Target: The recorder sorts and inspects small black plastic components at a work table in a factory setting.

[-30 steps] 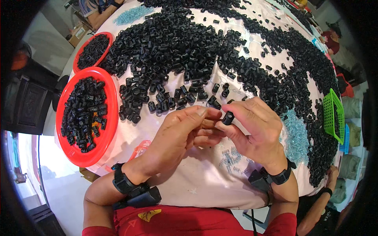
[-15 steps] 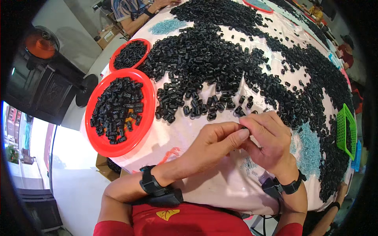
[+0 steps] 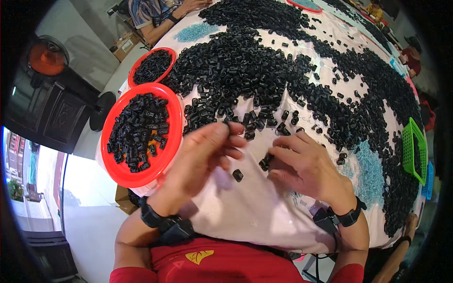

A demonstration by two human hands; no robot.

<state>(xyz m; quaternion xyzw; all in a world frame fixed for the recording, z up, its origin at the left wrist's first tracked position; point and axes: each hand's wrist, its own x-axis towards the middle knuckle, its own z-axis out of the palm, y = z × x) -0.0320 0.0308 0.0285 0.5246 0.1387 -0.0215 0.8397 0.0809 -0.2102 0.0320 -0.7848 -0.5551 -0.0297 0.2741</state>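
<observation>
My left hand (image 3: 200, 153), smeared by motion, is over the table just right of the large red tray (image 3: 176, 141). Its thumb and forefinger pinch a small black plastic part (image 3: 227, 126). To its right, my right hand (image 3: 309, 162) reaches low over the cloth with curved fingers apart. Just off its fingertips lies another black plastic part (image 3: 264, 163); whether they touch is unclear. A single loose black part (image 3: 237, 175) lies on the cloth between both hands. Many more such parts are heaped in the tray.
A broad pile of black parts (image 3: 240, 66) covers the far table. Behind the large tray stands a smaller red tray (image 3: 174, 59) of thin black pieces. Small clear-blue pieces (image 3: 370, 174) and a green basket (image 3: 408, 155) are at right. Another person's arm (image 3: 165, 30) rests at far left.
My hands, which were together in front of me, have parted. The left has moved left toward the large red tray; the right has lowered to the cloth.
</observation>
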